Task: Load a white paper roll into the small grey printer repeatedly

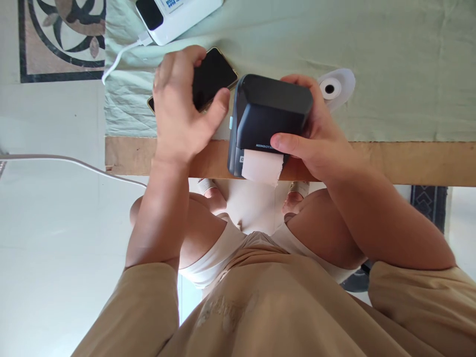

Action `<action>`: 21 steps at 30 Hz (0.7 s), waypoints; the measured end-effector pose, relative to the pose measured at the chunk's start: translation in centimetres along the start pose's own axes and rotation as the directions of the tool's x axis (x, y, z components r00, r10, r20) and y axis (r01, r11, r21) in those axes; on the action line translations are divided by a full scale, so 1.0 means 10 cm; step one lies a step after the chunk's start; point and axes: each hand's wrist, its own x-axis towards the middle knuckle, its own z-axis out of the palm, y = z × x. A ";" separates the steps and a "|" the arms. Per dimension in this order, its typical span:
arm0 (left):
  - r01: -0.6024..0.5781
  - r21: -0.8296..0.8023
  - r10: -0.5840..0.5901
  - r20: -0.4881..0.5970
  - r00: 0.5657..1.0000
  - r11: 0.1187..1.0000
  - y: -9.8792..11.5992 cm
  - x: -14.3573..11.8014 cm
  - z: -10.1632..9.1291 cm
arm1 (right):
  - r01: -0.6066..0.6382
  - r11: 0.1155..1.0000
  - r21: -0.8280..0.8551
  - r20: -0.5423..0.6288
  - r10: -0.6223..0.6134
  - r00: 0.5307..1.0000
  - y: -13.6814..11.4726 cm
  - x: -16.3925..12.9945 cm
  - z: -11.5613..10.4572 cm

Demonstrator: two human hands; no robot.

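Note:
My right hand (pixel 312 134) grips a dark label printer (pixel 273 111) from its right side, thumb across the front and fingers behind. The printer is held over the table's front edge, and a strip of pale label paper (pixel 262 166) sticks out of its lower end. To the left, my left hand (pixel 186 96) is open, thumb and fingers apart, with nothing in it. It hovers over a smartphone (pixel 215 74) with a dark screen and hides part of it. A roll of white label paper (pixel 338 87) lies on the cloth just beyond my right hand.
A pale green cloth (pixel 409 74) covers the table, leaving a wooden front edge (pixel 386 158) bare. At the back left lies a white device (pixel 186 20) with a black panel and a white cable (pixel 121 54). Another cable (pixel 70 158) crosses the left side.

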 end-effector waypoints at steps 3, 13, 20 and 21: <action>0.148 0.167 -0.142 -0.043 0.989 0.975 -0.12 0.08 0.05 | 0.014 1.000 -0.014 -0.008 -0.014 1.000 0.00 0.00 -0.03; 0.207 0.045 -0.204 -0.069 0.977 0.977 -0.16 0.09 0.11 | 0.048 0.998 0.035 0.014 -0.048 0.999 0.03 -0.01 -0.02; 0.082 0.095 -0.060 -0.217 0.974 0.992 0.00 -0.18 0.10 | 0.036 0.999 -0.040 0.032 -0.035 0.999 -0.02 -0.01 -0.03; -0.053 0.064 0.068 -0.255 0.965 0.997 0.10 -0.26 0.12 | 0.010 1.000 -0.015 0.039 -0.009 0.999 -0.03 -0.01 -0.04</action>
